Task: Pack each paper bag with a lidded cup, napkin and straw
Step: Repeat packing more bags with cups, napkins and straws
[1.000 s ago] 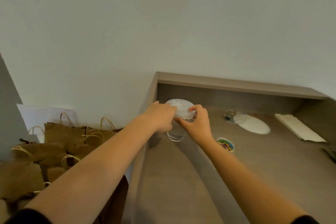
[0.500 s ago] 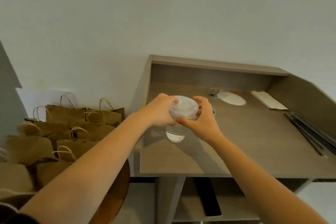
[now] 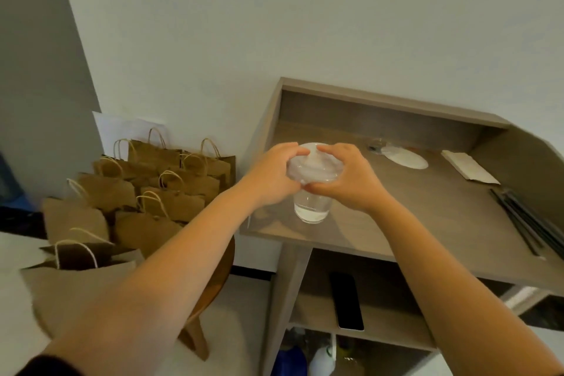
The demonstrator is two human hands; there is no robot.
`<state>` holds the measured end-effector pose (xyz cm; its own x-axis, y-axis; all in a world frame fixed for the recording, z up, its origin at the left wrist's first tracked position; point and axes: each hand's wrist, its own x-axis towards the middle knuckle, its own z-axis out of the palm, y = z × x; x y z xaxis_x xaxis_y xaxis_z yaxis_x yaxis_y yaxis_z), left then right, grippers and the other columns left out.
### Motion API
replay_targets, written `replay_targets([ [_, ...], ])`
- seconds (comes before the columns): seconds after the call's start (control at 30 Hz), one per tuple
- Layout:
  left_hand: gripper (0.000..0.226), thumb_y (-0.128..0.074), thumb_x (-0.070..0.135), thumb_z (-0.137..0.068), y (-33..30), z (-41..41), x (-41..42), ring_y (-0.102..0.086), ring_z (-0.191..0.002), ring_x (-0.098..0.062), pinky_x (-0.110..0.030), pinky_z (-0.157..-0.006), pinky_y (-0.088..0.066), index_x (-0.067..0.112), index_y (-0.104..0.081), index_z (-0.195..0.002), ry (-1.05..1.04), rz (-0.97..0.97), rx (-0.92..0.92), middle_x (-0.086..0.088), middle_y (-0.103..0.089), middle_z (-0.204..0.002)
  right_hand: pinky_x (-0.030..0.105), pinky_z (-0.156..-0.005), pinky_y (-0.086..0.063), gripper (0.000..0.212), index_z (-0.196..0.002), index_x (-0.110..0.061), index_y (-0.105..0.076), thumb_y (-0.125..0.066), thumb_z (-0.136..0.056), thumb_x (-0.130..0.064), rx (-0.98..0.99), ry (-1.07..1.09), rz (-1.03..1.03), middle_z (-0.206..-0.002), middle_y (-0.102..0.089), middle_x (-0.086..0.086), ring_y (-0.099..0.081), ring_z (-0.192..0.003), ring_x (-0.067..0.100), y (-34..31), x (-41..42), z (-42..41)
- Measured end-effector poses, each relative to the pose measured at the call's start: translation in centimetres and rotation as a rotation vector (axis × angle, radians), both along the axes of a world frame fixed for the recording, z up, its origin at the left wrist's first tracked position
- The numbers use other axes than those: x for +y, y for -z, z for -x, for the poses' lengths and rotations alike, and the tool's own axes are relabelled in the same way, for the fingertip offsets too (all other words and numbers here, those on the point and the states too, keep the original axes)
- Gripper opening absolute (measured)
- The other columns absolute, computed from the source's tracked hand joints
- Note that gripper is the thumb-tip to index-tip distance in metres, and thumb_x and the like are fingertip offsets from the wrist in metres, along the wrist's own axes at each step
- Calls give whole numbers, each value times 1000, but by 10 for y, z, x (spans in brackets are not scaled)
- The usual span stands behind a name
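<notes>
Both our hands, left hand (image 3: 270, 175) and right hand (image 3: 348, 177), curl round the lid (image 3: 311, 166) atop the clear cup (image 3: 312, 207), which stands on the desk (image 3: 427, 217) near its front-left corner.

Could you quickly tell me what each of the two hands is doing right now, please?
Left hand: fingers curled round the lid on the clear cup.
Right hand: fingers curled round the same lid from the other side.
</notes>
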<state>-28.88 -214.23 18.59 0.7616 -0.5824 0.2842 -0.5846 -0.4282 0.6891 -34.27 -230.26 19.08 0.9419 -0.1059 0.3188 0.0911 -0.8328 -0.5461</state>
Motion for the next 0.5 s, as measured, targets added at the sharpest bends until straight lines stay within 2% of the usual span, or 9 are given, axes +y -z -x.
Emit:
replay_targets([
  [0.13,72,-76,26,-77,-17,19,33,-47,-121,-7,-11,-87,-38,25,-39,-139,-18,113,26,10,-46,-137,25,-92,-40,75,-131,-26,-47,-81,-65,-44,-59,-32,-34,-123,-41,-8,-41,-110,9,-23,23,20],
  [0.27,70,-78,27,-74,-25,37,87,-53,-110,-5,-19,-89,-46,23,-45,-135,-32,182,122,11,-56,-124,15,-84,-40,72,-130,-23,-50,-80,-66,-41,-55,-158,-91,-119,-44,-10,-44,-109,9,-33,65,32],
  [0.4,58,-79,17,-73,-12,42,147,-61,-104,-3,-16,-89,-48,26,-54,-124,-31,197,212,13,-64,-111,28,-95,-45,75,-130,-22,-50,-82,-65,-41,7,-264,-148,-121,-45,-9,-45,-113,9,-16,121,24],
  [0.5,59,-80,15,-72,4,39,196,-62,-96,3,-9,-79,-50,24,-55,-124,-92,200,242,17,-65,-104,26,-95,-44,76,-130,-26,-48,-83,-64,-39,48,-311,-197,-122,-42,-11,-43,-112,7,7,168,8],
])
